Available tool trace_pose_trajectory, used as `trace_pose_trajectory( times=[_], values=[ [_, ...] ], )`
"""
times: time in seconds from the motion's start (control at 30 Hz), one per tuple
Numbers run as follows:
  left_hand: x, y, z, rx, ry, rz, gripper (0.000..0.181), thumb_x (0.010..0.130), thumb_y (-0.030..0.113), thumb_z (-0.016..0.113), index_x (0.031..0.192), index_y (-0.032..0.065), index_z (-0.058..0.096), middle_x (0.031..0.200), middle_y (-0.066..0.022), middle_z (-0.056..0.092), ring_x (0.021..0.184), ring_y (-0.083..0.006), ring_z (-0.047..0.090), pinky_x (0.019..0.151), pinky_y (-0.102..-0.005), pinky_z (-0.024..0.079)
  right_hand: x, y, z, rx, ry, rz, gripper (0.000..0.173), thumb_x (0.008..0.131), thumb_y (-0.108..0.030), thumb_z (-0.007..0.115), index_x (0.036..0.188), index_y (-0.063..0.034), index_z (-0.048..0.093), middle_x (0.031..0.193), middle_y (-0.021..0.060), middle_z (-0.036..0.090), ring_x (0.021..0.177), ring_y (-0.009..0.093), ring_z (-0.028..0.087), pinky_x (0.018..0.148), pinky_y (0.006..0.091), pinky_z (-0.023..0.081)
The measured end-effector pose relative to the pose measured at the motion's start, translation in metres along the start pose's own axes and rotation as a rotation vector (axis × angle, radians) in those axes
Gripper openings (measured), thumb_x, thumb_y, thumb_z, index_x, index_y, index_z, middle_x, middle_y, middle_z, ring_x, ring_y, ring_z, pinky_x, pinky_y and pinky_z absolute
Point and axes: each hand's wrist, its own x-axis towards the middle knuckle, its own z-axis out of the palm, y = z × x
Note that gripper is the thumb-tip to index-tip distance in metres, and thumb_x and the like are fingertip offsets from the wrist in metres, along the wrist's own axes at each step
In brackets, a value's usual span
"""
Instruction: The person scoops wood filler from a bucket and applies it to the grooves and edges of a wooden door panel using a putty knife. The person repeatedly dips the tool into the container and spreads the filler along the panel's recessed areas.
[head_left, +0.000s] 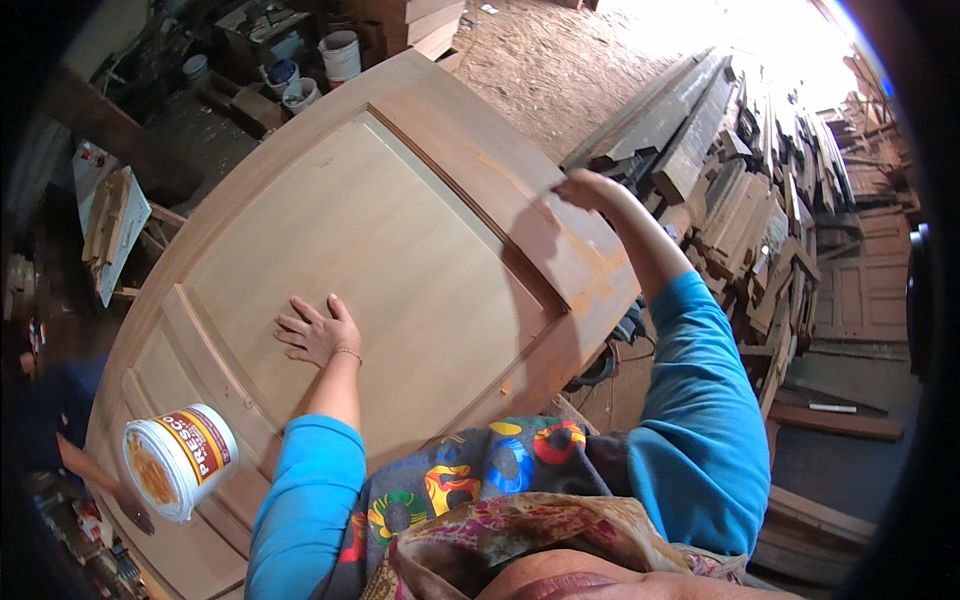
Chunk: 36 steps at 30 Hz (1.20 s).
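A large panelled wooden door (330, 225) lies flat before me. My left hand (319, 330) rests palm down on its wide panel, fingers spread, holding nothing. Over the door's right-hand edge, my right hand (583, 189) is bent at the wrist with its fingers curled down; whether it holds something cannot be told. Orange-brown filler patches (592, 262) mark the frame near that hand, and a smaller spot shows by the near panel edge. A white plastic bucket (180, 461) of putty, its top smeared orange-brown, stands on the door's left part.
At the left, another person's arm (101, 476) reaches to the door's edge. Stacked boards and offcuts (727, 217) lie right of the door. Beyond its far left edge stand several buckets (340, 56). Dark tools or cables (600, 367) sit under the near right corner.
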Motion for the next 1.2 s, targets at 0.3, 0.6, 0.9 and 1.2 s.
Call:
trace_pose_trajectory(
  times=[0.3,0.6,0.9,1.2],
  values=[
    [0.006,-0.004,0.001,0.011,-0.006,-0.015,0.075,0.092,0.059,0.035,0.151,0.0151,0.017,0.155,-0.0219,0.008,0.143,-0.0406,0.007,0.110,-0.0611,0.017,0.166,-0.156,-0.167,0.386,0.660,0.116,0.049,0.092,-0.012,0.040,0.135,-0.0329,0.049,0.124,0.0131,0.060,0.113,0.031,0.059,0.096,0.0410,0.045],
    [0.007,-0.002,0.001,0.027,-0.019,0.002,0.075,0.093,0.056,0.037,0.151,0.0144,0.016,0.155,-0.0221,0.007,0.143,-0.0417,0.007,0.108,-0.0619,0.019,0.251,-0.158,-0.185,0.370,0.678,0.118,0.039,0.093,-0.022,0.049,0.128,-0.0362,0.057,0.122,0.0131,0.061,0.113,0.030,0.059,0.094,0.0406,0.047],
    [0.010,0.002,0.001,0.030,-0.003,0.030,0.075,0.092,0.055,0.038,0.151,0.0134,0.018,0.154,-0.0240,0.010,0.142,-0.0437,0.010,0.107,-0.0628,0.020,0.340,-0.101,-0.255,-0.074,0.183,0.037,0.025,0.079,-0.026,0.062,0.088,-0.0032,0.071,0.077,0.0102,0.068,0.066,0.024,0.065,0.059,0.0405,0.052],
    [0.009,-0.002,0.007,0.033,-0.009,0.017,0.074,0.093,0.057,0.035,0.151,0.0147,0.017,0.154,-0.0227,0.010,0.142,-0.0433,0.010,0.106,-0.0634,0.020,0.316,-0.122,-0.238,-0.121,0.103,0.091,0.024,0.081,-0.019,0.063,0.099,-0.0054,0.071,0.096,0.0147,0.071,0.082,0.027,0.069,0.073,0.0431,0.053]
  ],
)
